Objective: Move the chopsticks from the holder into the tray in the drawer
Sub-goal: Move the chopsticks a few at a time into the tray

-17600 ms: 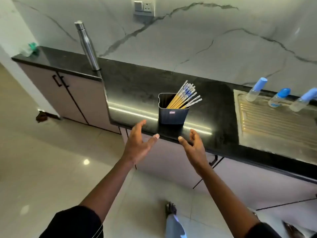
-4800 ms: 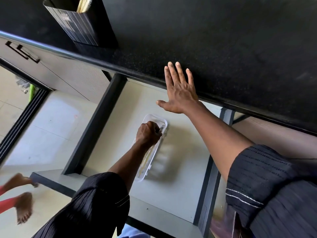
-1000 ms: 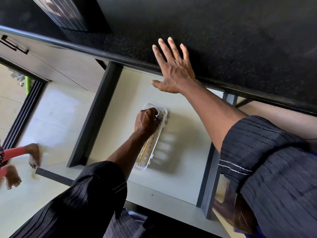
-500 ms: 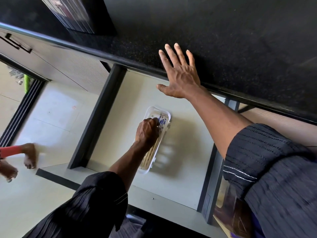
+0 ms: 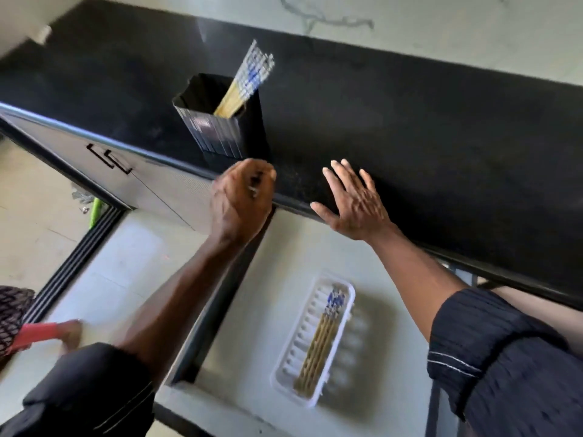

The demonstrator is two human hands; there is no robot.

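half a second ago our left hand (image 5: 241,197) was down in the tray (image 5: 347,290); now it has risen to the counter edge, just below the holder (image 5: 217,129). it is loosely curled and blurred, so we cannot tell whether it grips anything. a few chopsticks (image 5: 321,339) now lie in the tray, well below both hands, while more chopsticks (image 5: 244,85) still lean in the holder, so we judge another trip is starting. our right hand (image 5: 355,203) rests flat and spread on the counter (image 5: 441,137). the drawer (image 5: 277,247) is partly cut off at the bottom.
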